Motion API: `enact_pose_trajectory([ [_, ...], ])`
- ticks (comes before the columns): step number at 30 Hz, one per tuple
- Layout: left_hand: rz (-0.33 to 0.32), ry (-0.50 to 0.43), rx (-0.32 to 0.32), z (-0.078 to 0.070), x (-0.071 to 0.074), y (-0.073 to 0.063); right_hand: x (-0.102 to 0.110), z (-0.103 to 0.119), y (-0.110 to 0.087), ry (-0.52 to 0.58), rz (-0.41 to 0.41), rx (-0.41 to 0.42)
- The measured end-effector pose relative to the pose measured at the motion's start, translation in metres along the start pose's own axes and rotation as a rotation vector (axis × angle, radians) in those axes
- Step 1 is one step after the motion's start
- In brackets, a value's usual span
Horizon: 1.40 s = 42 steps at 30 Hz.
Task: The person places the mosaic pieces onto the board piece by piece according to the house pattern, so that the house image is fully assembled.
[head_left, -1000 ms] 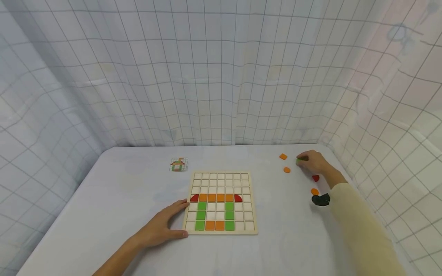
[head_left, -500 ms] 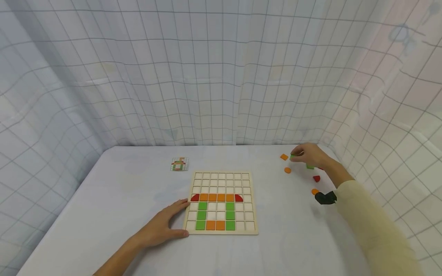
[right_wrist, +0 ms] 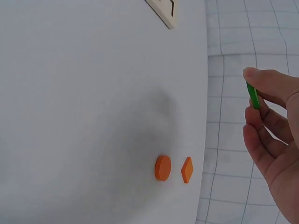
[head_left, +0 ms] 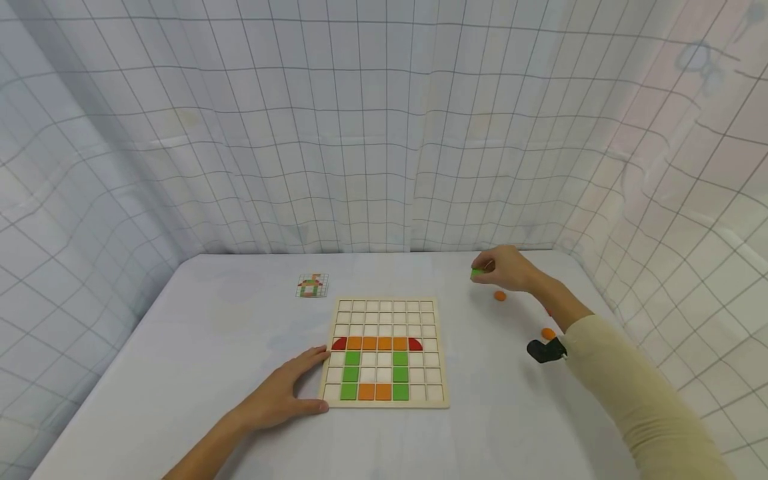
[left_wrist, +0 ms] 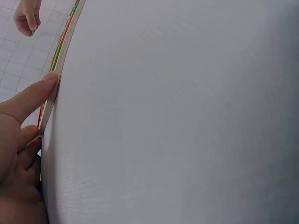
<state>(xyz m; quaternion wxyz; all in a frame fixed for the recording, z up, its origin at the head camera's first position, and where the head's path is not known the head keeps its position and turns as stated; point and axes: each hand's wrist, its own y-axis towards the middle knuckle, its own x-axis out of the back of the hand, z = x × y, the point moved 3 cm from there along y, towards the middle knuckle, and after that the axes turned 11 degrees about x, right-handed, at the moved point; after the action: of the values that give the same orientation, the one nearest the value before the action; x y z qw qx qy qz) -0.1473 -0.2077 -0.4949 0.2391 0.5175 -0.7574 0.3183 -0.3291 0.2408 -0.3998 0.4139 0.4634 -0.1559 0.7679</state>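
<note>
A square wooden grid board (head_left: 429,333) lies on the table, with orange, green and red tiles in its lower cells. Its red quarter-round pieces sit at both ends of an orange row. Along the board's left edge rests my left hand (head_left: 279,393), thumb at the near corner and fingertips farther up the side. To the right and beyond the board, my right hand (head_left: 507,268) is raised above the table. Between thumb and fingers it pinches a green square tile (right_wrist: 252,95), seen nearly edge-on in the right wrist view.
A small pattern card (head_left: 312,285) lies behind the board's left side. At the right are an orange disc (right_wrist: 162,168), an orange square tile (right_wrist: 187,170) and another orange disc (head_left: 548,333); the forearm hides other pieces. A checked curtain (head_left: 372,133) surrounds the table.
My right hand has lifted the green tile from among the loose pieces at the right and carried it leftward. The left hand stays at the board's edge.
</note>
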Motion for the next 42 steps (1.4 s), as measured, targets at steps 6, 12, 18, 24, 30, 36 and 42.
enact_pose_trajectory([
  [6,-0.001,-0.001,-0.006,0.000,-0.001,0.000,-0.014,0.017,0.008,0.036,-0.018,0.071],
  [12,0.001,-0.005,-0.013,-0.002,-0.001,0.000,-0.034,0.031,0.020,0.061,-0.019,0.122],
  [18,0.001,-0.002,-0.021,-0.001,-0.001,-0.002,-0.054,0.047,0.031,0.072,-0.010,0.176],
  [24,-0.005,0.004,-0.030,0.000,-0.001,-0.001,-0.072,0.061,0.041,0.103,0.019,0.215],
  [30,-0.013,0.016,-0.028,0.000,-0.002,0.000,-0.090,0.076,0.052,0.127,0.050,0.243],
  [36,-0.014,0.019,-0.027,0.000,-0.002,-0.001,-0.108,0.094,0.062,0.160,0.106,0.295],
  [42,-0.015,0.020,-0.034,0.000,-0.001,-0.001,-0.129,0.108,0.071,0.175,0.153,0.326],
])
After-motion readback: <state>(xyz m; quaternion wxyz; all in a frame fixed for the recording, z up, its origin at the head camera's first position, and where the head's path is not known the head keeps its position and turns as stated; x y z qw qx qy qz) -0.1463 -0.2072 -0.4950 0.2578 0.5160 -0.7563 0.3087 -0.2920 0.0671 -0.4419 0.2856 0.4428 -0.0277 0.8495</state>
